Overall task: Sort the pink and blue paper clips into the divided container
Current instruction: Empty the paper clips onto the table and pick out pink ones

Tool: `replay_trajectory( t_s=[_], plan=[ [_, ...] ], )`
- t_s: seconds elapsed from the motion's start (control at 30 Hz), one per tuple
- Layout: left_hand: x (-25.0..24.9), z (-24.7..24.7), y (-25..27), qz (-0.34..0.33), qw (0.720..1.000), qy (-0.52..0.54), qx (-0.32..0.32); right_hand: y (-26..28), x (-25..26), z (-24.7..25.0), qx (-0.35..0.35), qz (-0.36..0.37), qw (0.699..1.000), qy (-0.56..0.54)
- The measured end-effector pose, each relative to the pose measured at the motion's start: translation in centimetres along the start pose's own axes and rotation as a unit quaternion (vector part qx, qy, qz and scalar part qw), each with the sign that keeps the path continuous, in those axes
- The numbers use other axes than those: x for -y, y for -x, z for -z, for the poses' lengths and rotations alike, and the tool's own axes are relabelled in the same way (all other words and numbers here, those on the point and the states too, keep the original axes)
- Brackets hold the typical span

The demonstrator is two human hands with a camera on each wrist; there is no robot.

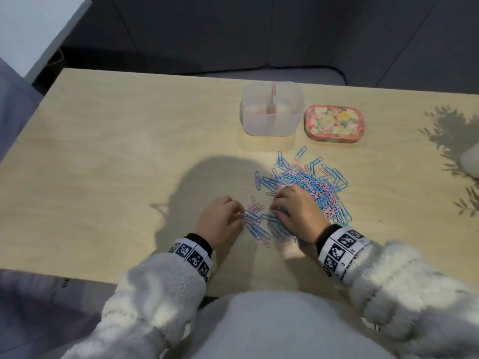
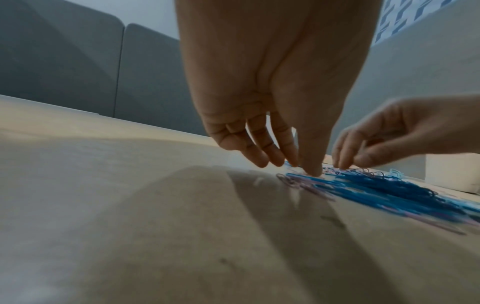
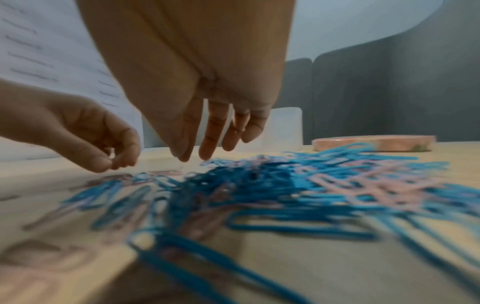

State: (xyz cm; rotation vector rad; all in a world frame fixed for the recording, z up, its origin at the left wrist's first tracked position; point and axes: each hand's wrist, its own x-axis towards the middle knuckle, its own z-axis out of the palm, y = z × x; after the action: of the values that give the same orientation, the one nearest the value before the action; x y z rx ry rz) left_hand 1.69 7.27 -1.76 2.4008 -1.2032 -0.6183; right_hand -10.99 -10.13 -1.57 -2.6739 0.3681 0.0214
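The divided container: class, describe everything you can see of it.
The divided container is a translucent, plastic-looking box with rounded corners, open-topped and upright on the wooden table. Inner partitions split it into compartments; something pinkish shows faintly inside. It stands beyond the paper clip pile, left of the floral tin, untouched by either hand.

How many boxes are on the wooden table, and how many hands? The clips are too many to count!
Clear plastic divided container: 1
Pink flowery rounded box: 1
Hands: 2, the left hand and the right hand
Total: 4
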Motion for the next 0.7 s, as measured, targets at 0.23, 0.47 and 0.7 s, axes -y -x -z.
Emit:
replay_trajectory(
  t_s=[0.23,0.47,0.7],
  plan=[
    [-0.8,-0.9,0.5,0.058,0.998,0.038,-0.008,-1.3,3.9,-1.8,0.057,-0.07,0.996,0.026],
    [0.0,-0.2,1.2,-0.029,1.0,0.007,-0.009,0.1,1.8,-0.1,-0.007,-0.165,0.984,-0.06],
    [-0.5,-1.0,1.5,-0.139,0.984,-0.11,0.015,-0.1,1.2,0.3,-0.049,-0.101,0.994,0.016]
  ],
)
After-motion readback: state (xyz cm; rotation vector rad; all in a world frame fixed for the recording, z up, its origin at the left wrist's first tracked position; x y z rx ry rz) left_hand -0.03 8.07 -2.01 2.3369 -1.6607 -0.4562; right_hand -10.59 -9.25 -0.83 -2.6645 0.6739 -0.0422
